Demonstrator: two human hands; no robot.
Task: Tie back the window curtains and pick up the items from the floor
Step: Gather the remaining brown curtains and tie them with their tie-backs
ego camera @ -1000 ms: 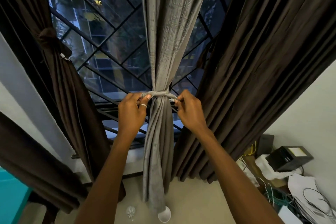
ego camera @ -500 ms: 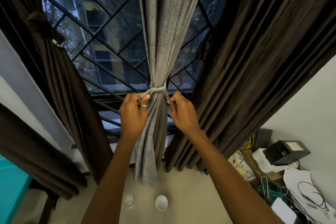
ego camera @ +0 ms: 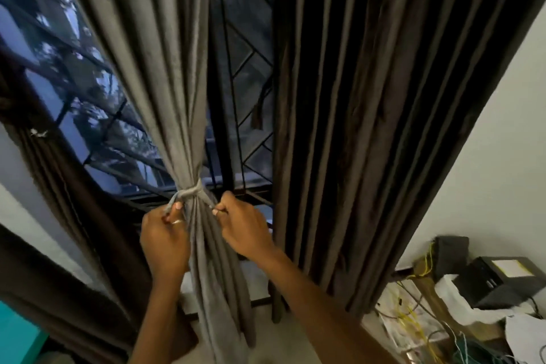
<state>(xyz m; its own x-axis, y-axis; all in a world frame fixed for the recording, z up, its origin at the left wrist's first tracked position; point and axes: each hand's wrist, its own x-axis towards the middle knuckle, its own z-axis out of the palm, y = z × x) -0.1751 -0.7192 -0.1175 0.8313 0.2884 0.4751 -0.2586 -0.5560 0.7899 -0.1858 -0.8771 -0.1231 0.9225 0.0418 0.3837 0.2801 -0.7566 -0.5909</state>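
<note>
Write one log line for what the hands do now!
grey curtain: bunched by tie band | left hand: pinches band end | right hand: pinches other end

Pale floor, bottom centre. Lower right: white papers, tangled wires, black box atop papers; support hidden.

Home: curtains, window grille.
</note>
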